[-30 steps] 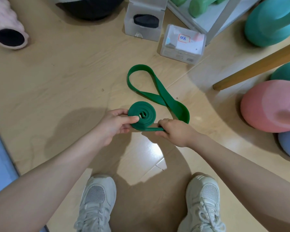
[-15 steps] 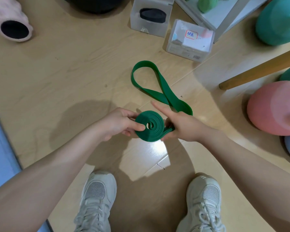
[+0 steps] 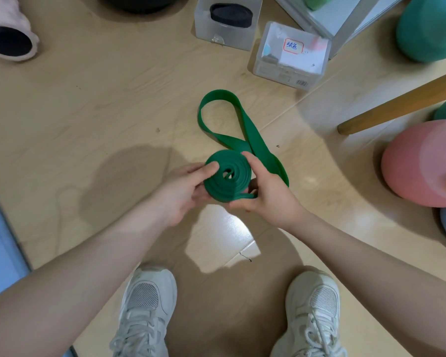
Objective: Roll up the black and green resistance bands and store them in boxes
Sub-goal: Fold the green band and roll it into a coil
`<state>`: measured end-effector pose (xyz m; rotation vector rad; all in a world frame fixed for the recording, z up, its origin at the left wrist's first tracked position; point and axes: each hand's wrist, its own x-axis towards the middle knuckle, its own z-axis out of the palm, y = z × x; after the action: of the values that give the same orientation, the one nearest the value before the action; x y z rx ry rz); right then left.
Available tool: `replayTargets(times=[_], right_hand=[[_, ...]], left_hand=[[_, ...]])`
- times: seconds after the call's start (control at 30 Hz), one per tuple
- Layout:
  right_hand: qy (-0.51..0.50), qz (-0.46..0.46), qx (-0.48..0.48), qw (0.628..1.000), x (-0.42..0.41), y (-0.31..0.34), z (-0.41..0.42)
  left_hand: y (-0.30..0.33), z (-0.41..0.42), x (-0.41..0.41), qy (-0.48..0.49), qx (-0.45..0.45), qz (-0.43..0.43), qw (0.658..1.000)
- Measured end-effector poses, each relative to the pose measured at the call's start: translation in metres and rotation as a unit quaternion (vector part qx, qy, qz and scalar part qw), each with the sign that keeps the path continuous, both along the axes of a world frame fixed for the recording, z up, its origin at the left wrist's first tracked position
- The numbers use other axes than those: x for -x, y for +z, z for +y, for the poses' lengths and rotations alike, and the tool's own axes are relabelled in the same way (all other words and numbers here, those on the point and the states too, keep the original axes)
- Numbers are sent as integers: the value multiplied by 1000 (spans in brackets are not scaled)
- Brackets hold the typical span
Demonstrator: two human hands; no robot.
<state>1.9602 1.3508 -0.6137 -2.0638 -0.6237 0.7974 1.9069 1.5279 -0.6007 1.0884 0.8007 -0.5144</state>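
Beyond both hands, a clear box [image 3: 227,34] holds the rolled black band [image 3: 231,15].

Coil of the green band [image 3: 227,176] grown thicker by another turn, loose loop on the floor [image 3: 88,99] drawn shorter, right hand [image 3: 265,189] moved from pinching the tail below the coil to cupping its right edge, forefinger now curled over the rim, left hand [image 3: 183,189] thumb shifted onto the coil's upper-left face.

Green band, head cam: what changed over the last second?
The green resistance band has been wound further: its coil is bigger and the loose loop on the floor shorter. The right hand let go of the tail below the coil, pointed across it, and now cups the coil's right edge. The left hand kept its pinch on the left edge. Both boxes and the rolled black band stayed put.
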Motion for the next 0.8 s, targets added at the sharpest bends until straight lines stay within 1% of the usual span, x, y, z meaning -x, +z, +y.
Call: replayTargets(times=[0.03,0.07,0.1,0.23,0.37,0.43,0.5,0.57,0.7,0.77,0.8], right_hand=[[-31,-1,-7,999,2,1,4],[-60,0,-11,998,4,2,8],[-83,-3,-14,996,7,1,11],[-129,-36,-11,991,20,-1,19],[-153,-34,-9,988,17,-2,25],[-153,-7,-1,988,13,-1,29],[-133,32,28,990,10,-1,33],[-94,41,80,991,9,-2,34],[23,-18,143,989,12,-5,28],[101,-60,177,977,14,-5,28],[135,-103,199,965,14,-5,28]], left_hand=[[0,-8,5,50,58,1,997],[0,-16,10,80,94,3,992],[-1,-23,14,102,104,3,989],[-5,-40,20,183,54,-2,982],[-4,-36,14,196,51,-25,979],[-3,-32,10,203,31,-39,978],[-5,-26,8,212,7,-49,976],[-6,-19,7,221,-10,-52,974],[-11,-7,8,211,-52,-52,975],[-15,-3,9,201,-69,-39,976],[-15,1,9,198,-69,-31,977]])
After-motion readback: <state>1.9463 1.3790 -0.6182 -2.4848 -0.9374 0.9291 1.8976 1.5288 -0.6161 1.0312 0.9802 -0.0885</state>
